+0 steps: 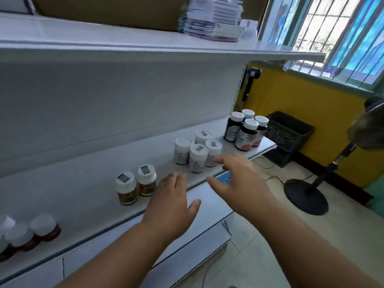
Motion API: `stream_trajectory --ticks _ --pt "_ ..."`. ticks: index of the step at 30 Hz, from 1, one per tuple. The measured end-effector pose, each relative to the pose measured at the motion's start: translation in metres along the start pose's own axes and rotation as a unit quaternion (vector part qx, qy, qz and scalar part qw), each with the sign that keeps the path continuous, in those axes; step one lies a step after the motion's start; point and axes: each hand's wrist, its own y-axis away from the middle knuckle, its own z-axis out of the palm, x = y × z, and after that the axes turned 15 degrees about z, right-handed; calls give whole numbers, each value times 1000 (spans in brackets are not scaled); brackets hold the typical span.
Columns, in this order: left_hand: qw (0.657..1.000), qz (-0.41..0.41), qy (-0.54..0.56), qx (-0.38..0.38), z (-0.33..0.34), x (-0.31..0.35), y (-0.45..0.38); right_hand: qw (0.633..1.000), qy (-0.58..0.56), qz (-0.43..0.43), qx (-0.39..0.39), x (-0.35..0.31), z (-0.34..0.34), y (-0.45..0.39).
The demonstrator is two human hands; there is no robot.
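Note:
A white shelf (pixel 87 192) carries groups of medicine bottles. Several white bottles (pixel 198 154) stand in a cluster near the shelf's front edge. Two orange bottles with white caps (pixel 136 187) stand to their left. Several dark bottles with white caps (pixel 246 129) stand at the shelf's right end. My left hand (pixel 172 202) hovers flat with straight fingers over the shelf's front edge, just right of the orange bottles. My right hand (pixel 236 179) reaches toward the white cluster with spread fingers; its fingertips are at the nearest white bottle. Neither hand holds anything.
Three brown bottles (pixel 27 235) stand at the shelf's far left. An upper shelf (pixel 145 46) holds a cardboard box and stacked packets (pixel 212 19). On the floor to the right stand a black crate (pixel 288 136) and a fan on a round black base (pixel 305 196). A barred window is at upper right.

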Motion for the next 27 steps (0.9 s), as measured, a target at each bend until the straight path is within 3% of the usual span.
stream_trajectory --ticks 6,13,16,18,21,22,23,24,27 --pt "989 -140 -53 -15 50 7 -47 981 88 -166 -55 27 34 -115" --pt "962 -226 -119 -96 78 14 -59 943 102 -311 -61 50 55 -149" --pt "957 -237 -130 -109 79 16 -61 943 84 -318 -54 53 56 -150" --pt "956 -234 -135 -118 80 14 -61 946 14 -316 -70 56 50 -148" --pt "957 -233 -138 -109 82 13 -59 947 -202 -165 -189 56 25 -135" --pt "957 -234 -134 -107 80 14 -59 924 -284 -95 -237 55 17 -129" --pt "957 -236 -131 -107 79 15 -59 879 -382 -31 -285 54 10 -124" --pt "957 -237 -130 -107 78 15 -59 806 -486 27 -337 53 4 -119" --pt "958 -226 -135 -117 79 14 -56 514 -684 185 -484 52 -19 -107"
